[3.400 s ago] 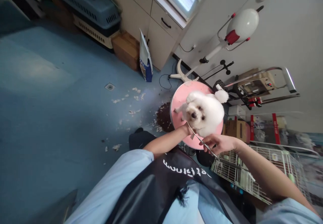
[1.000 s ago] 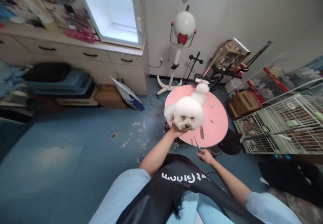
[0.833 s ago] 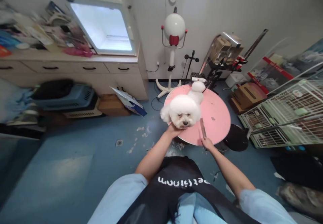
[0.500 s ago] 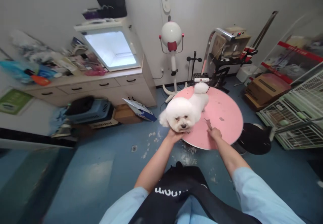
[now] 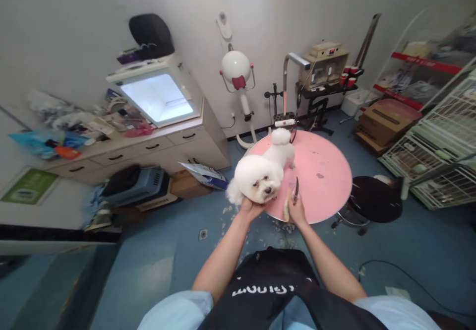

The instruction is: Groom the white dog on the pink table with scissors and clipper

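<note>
A fluffy white dog [image 5: 256, 176] stands at the left side of a round pink grooming table [image 5: 323, 171], its head toward me. My left hand [image 5: 252, 210] cups the dog's chin from below, with the fingertips hidden under the fur. To the right of the head, over the table's front edge, my right hand [image 5: 296, 212] is closed around grooming tools. Dark, slim scissors [image 5: 296, 190] point up from it. Beside them is a pale yellow-handled tool [image 5: 286, 207], its kind too small to tell. Both tools are apart from the dog.
A metal grooming arm [image 5: 285, 79] rises behind the table. Farther back stands a white lamp-like dryer [image 5: 236, 67]. A black stool [image 5: 375, 198] and wire cages [image 5: 420, 171] are on the right. A cluttered cabinet [image 5: 167, 146] lines the left wall; white hair clippings lie on the floor.
My right hand has moved left, nearer the dog's head, and the yellow-handled tool now shows in it. The dog's head has turned slightly to the right, still on my left hand. The view has shifted.
</note>
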A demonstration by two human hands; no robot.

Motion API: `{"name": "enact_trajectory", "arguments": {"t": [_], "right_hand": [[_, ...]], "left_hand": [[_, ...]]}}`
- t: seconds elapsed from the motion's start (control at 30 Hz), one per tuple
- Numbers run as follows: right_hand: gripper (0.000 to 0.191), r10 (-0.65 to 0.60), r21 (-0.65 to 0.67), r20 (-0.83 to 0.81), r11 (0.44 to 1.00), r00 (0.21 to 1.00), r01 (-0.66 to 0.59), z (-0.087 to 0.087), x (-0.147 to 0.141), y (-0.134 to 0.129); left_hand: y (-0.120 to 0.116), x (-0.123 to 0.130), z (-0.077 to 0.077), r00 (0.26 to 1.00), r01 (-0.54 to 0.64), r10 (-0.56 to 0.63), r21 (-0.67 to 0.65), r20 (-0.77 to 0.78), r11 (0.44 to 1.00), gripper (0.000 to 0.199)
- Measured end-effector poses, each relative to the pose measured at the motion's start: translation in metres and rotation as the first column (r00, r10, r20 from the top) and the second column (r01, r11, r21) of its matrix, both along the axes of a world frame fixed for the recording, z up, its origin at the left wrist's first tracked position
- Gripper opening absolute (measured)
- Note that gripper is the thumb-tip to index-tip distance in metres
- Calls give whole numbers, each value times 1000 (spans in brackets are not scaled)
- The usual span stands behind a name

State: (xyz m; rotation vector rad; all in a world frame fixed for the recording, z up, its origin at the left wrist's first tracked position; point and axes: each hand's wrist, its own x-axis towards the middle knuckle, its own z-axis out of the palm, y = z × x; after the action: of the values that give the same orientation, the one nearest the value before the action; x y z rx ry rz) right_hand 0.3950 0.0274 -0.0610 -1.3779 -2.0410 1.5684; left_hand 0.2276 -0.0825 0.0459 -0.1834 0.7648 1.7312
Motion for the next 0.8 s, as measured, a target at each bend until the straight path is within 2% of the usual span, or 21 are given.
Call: {"name": "enact_trajectory", "arguments": {"t": [0.03,0.13,0.2,0.3,0.4,0.47,0.53,0.63,0.7,0.8], "right_hand": [[72,-60,-24,-97,998,994,58,4,-5,-12],[68,-124,-58,-324,992,938,111,23,-26,-33],[51,-125,-30,-375,992,919,123,39,-38,-35],[30,-157,-12,-441,985,884,169,56,-50,-33],[32,-204,-8,-584,969,785,246,59,-52,-36],[34,-223,7,-641,955,735,296,57,-52,-41],[34,-220,34,-657,947,721,321,55,-51,-46],[28,-166,99,-649,949,742,298,58,-49,-51],[26,-129,142,-638,949,759,280,62,-47,-53],[26,-88,192,-623,946,777,261,67,-41,-54]], "left_hand": [[2,1,0,1000,-12,12,-27,-4,1000,26],[7,5,1,1000,-9,6,-112,-22,994,26],[7,8,4,999,-2,-4,-150,-37,989,24],[-3,13,9,997,-73,68,-138,-45,988,28],[-20,14,20,985,-162,157,-89,-65,983,39],[-27,13,30,976,-193,181,-93,-116,977,39],[-27,10,43,970,-180,147,-165,-194,970,34],[-15,5,59,951,-102,3,-307,-308,946,28],[-6,2,65,937,-66,-70,-369,-343,927,27],[6,-1,66,932,-28,-131,-425,-339,905,28]]}}
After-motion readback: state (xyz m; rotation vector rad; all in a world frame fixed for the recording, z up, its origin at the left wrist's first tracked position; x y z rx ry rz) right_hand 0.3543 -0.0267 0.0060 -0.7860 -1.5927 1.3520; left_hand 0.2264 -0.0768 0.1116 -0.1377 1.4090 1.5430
